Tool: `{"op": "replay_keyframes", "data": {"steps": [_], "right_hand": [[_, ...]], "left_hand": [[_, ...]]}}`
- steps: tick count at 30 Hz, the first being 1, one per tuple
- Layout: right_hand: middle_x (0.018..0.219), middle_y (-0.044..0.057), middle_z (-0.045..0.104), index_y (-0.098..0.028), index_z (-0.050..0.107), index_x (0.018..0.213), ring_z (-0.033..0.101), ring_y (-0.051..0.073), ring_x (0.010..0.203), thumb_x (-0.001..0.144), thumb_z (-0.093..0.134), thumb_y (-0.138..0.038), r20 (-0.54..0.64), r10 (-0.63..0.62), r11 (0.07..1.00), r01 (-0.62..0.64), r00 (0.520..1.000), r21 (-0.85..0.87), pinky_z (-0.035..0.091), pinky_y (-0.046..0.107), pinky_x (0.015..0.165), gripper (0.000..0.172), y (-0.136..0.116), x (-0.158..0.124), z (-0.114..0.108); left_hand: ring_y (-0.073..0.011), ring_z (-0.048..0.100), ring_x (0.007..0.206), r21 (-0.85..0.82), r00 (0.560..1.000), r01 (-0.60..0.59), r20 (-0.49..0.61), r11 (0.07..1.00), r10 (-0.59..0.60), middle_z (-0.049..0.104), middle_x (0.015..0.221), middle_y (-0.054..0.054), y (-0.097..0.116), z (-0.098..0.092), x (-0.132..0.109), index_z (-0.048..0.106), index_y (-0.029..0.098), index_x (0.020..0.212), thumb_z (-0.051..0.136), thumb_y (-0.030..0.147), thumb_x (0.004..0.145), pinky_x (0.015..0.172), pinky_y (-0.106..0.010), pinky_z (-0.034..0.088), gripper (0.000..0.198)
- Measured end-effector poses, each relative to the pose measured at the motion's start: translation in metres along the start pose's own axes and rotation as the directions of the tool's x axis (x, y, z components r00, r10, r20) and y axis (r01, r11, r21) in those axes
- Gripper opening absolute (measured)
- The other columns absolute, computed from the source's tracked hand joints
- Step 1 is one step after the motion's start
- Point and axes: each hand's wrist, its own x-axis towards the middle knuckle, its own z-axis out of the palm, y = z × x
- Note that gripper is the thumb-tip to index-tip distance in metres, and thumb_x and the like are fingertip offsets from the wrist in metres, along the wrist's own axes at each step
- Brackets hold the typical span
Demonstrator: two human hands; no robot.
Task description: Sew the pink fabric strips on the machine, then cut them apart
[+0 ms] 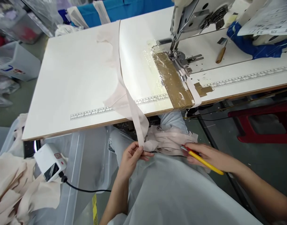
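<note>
My left hand [132,157] pinches the end of a pale pink fabric strip [134,114] between thumb and fingers. From there the strip runs up over the table's front edge and across the white top, with wider cut pieces [117,98] joined along it. In my right hand [200,153] is a yellow-and-red handled tool [205,162] with a short metal tip, pointing left; its exact kind is hard to make out. More pale pink strips [171,140] lie bunched on my lap between both hands, and the tool's tip is close to them.
A sewing machine [192,18] stands at the table's [63,72] right, a pale band [193,93] hanging from its foot. A wooden-handled awl [221,54] lies behind. At lower left, a clear bin [73,175] holds pink fabric and a white power bank [49,161] with a black cable.
</note>
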Motion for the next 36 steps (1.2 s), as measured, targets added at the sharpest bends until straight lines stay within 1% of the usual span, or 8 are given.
{"op": "replay_keyframes", "data": {"steps": [3, 6, 13, 16, 21, 26, 33, 36], "right_hand": [[0.065, -0.002, 0.045, -0.023, 0.039, 0.07, 0.042, 0.015, 0.06, 0.091, 0.044, -0.064, 0.176, -0.084, 0.996, 0.089, 0.981, -0.02, 0.035, 0.028, 0.057, 0.047, -0.031, 0.037, -0.012], [0.061, -0.004, 0.036, -0.024, 0.033, 0.066, 0.036, 0.013, 0.056, 0.09, 0.043, -0.064, 0.275, -0.115, 0.987, 0.14, 0.955, -0.076, 0.028, 0.027, 0.053, 0.048, -0.042, 0.06, -0.022], [0.059, -0.004, 0.04, -0.022, 0.038, 0.066, 0.038, 0.012, 0.054, 0.088, 0.045, -0.067, 0.368, -0.166, 0.972, 0.215, 0.915, -0.097, 0.028, 0.026, 0.05, 0.05, -0.052, 0.088, -0.022], [0.059, -0.003, 0.043, -0.022, 0.042, 0.066, 0.04, 0.013, 0.054, 0.087, 0.047, -0.065, 0.343, -0.153, 0.949, 0.234, 0.927, -0.21, 0.027, 0.027, 0.051, 0.048, -0.056, 0.093, -0.022], [0.066, 0.003, 0.059, -0.021, 0.052, 0.069, 0.05, 0.018, 0.058, 0.089, 0.05, -0.066, 0.236, -0.136, 0.856, 0.234, 0.962, -0.46, 0.024, 0.028, 0.053, 0.049, -0.062, 0.091, -0.022], [0.067, 0.004, 0.063, -0.021, 0.057, 0.069, 0.055, 0.019, 0.059, 0.088, 0.053, -0.068, 0.197, -0.124, 0.835, 0.21, 0.972, -0.508, 0.023, 0.029, 0.053, 0.051, -0.066, 0.088, -0.021], [0.072, 0.007, 0.069, -0.019, 0.062, 0.074, 0.061, 0.021, 0.064, 0.092, 0.054, -0.052, 0.187, -0.122, 0.81, 0.207, 0.975, -0.548, 0.026, 0.03, 0.056, 0.038, -0.061, 0.087, -0.016], [0.079, 0.008, 0.071, -0.019, 0.063, 0.079, 0.064, 0.023, 0.069, 0.091, 0.053, -0.059, 0.175, -0.143, 0.81, 0.216, 0.974, -0.545, 0.026, 0.03, 0.056, 0.043, -0.064, 0.088, -0.014]], "left_hand": [[-0.0219, 0.073, 0.062, -0.007, 1.0, 0.009, -0.019, 1.0, -0.009, 0.073, 0.067, -0.003, -0.001, 0.002, -0.004, 0.062, 0.018, 0.086, 0.073, 0.059, 0.077, 0.059, -0.029, 0.057, 0.043], [-0.0207, 0.071, 0.054, -0.005, 0.999, 0.032, -0.036, 0.999, -0.032, 0.07, 0.059, -0.001, -0.002, -0.002, -0.007, 0.063, 0.019, 0.085, 0.074, 0.058, 0.078, 0.056, -0.029, 0.056, 0.042], [-0.0211, 0.073, 0.062, -0.051, 0.997, 0.051, -0.061, 0.997, -0.054, 0.074, 0.063, -0.005, -0.005, -0.002, -0.004, 0.068, 0.015, 0.085, 0.077, 0.058, 0.074, 0.06, -0.028, 0.057, 0.045], [-0.021, 0.072, 0.061, -0.068, 0.997, 0.06, -0.054, 0.996, -0.064, 0.073, 0.062, -0.005, -0.006, -0.004, -0.003, 0.068, 0.015, 0.083, 0.078, 0.058, 0.073, 0.06, -0.028, 0.057, 0.045], [-0.022, 0.072, 0.06, -0.053, 0.995, 0.065, -0.076, 0.996, -0.069, 0.074, 0.063, -0.006, -0.009, -0.008, -0.001, 0.069, 0.014, 0.084, 0.077, 0.057, 0.074, 0.061, -0.03, 0.057, 0.044], [-0.0221, 0.072, 0.06, -0.037, 0.996, 0.061, -0.069, 0.997, -0.064, 0.075, 0.064, -0.007, -0.011, -0.008, -0.001, 0.07, 0.014, 0.085, 0.076, 0.056, 0.075, 0.062, -0.031, 0.057, 0.044], [-0.0216, 0.072, 0.058, -0.044, 0.995, 0.067, -0.076, 0.997, -0.071, 0.074, 0.061, -0.007, -0.009, -0.007, 0.0, 0.069, 0.015, 0.08, 0.078, 0.057, 0.073, 0.061, -0.03, 0.057, 0.044], [-0.0212, 0.071, 0.058, -0.034, 0.994, 0.074, -0.076, 0.997, -0.077, 0.074, 0.061, -0.007, -0.008, -0.008, 0.0, 0.068, 0.015, 0.079, 0.079, 0.057, 0.071, 0.061, -0.03, 0.057, 0.044]]}}
